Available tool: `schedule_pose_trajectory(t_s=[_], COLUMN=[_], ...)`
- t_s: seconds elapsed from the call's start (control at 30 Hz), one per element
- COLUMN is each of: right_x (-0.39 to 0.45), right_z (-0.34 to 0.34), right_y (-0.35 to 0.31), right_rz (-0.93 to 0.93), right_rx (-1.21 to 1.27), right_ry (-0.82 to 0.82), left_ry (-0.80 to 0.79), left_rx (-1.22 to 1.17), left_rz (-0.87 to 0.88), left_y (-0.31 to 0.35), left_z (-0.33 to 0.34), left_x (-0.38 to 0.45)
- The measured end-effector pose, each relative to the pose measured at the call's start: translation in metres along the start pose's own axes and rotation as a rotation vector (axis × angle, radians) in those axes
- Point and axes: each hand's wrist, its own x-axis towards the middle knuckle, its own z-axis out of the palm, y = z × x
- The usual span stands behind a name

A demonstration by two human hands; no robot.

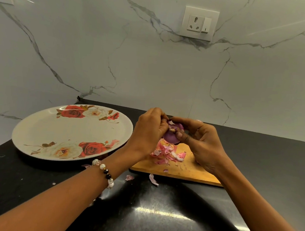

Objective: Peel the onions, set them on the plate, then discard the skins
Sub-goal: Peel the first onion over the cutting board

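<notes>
Bracelet [105, 173]: worn on left wrist.
Onion [172, 137]: gripped by both hands, left hand [149, 131], right hand [203, 145].
Skins [167, 154]: piled on board [180, 169].
Plate [43, 130]: left.

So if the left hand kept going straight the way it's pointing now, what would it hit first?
The onion. The left hand points right and already pinches it; beyond that sits the right hand, gripping the onion's other side.

Purple onion [171, 136] sits mid-frame, raised above the pile of pink papery skins [167, 154] (a few scraps strayed lower, toward bottom center). Rose-patterned plate [38, 124] lies flat at left of center, one pink scrap on its right rim.
</notes>
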Motion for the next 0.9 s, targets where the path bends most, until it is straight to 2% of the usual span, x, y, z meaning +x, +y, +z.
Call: schedule_pose_trajectory(t_s=[0.13, 0.2, 0.37, 0.5, 0.67, 0.9], right_x=[0.0, 0.001, 0.003, 0.002, 0.001, 0.001], right_z=[-0.002, -0.003, -0.009, -0.009, -0.006, -0.004], right_y=[0.002, 0.003, 0.002, 0.003, 0.002, -0.002], right_rz=[0.015, 0.027, 0.034, 0.021, 0.002, -0.019], right_rx=[-0.04, -0.057, -0.093, -0.21, -0.312, -0.364], right_ry=[0.004, 0.02, 0.054, 0.029, -0.018, -0.051], left_ry=[-0.022, -0.029, -0.156, -0.143, -0.199, -0.2], left_rx=[-0.069, -0.078, 0.097, 0.167, 0.252, 0.23], left_rz=[-0.038, 0.029, 0.386, 0.456, 0.586, 0.641], left_y=[-0.003, -0.004, -0.01, -0.01, -0.009, -0.01], left_z=[-0.002, -0.006, -0.01, -0.011, -0.017, -0.021], left_x=[0.001, 0.002, 0.004, 0.001, 0.001, 0.004])
